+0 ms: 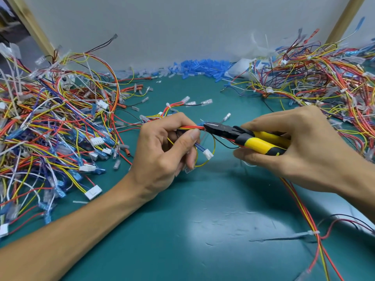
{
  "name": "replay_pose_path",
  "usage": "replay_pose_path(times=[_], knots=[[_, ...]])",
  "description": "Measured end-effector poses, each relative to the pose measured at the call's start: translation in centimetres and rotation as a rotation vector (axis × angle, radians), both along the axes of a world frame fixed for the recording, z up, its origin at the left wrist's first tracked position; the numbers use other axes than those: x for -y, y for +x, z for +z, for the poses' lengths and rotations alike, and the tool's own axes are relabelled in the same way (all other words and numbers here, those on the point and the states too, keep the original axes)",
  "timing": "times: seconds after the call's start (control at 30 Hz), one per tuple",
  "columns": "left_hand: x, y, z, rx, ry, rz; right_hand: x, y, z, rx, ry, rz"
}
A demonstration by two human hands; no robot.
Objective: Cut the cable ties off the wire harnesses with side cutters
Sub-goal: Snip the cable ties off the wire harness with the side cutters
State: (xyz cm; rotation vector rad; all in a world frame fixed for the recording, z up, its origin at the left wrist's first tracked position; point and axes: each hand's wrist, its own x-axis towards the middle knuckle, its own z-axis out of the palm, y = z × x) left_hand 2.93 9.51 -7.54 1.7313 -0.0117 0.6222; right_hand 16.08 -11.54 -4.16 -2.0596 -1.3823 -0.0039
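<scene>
Head view, and it's all happening dead centre over a teal tabletop. The left hand has its grip curled tight round a wire harness, thumb pressed along the red and yellow strands. In from 3 o'clock, the right hand has its grip wrapped round the yellow-and-black handles of the side cutters, whose dark nose sits right against the bundle, just beside the left thumb. Whether a tie is between the blades is too small to tell. A white connector dangles under the harness.

Now the surroundings. At 9 o'clock, a big tangled heap of harnesses; at 2 o'clock, a second heap. At 12 o'clock, a drift of blue terminal sleeves lies against a pale grey wall, framed by wooden posts at 11 o'clock and 1 o'clock. Down at 5 o'clock, a white cable tie sits on the red and yellow wires trailing below the right hand. Small pale scraps speckle the mat.
</scene>
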Motion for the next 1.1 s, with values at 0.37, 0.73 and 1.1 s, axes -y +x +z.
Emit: replay_pose_path(times=[0.37, 0.73, 1.1], knots=[[-0.1, 0.0, -0.2, 0.015, -0.020, -0.011, 0.2, 0.3, -0.1, 0.081, -0.017, 0.020], [-0.3, 0.1, -0.5, 0.048, -0.079, -0.044, 0.0, -0.2, -0.4, 0.204, 0.001, -0.031], [-0.4, 0.1, -0.8, 0.069, -0.083, -0.071, -0.1, 0.0, -1.0, 0.141, 0.046, 0.010]])
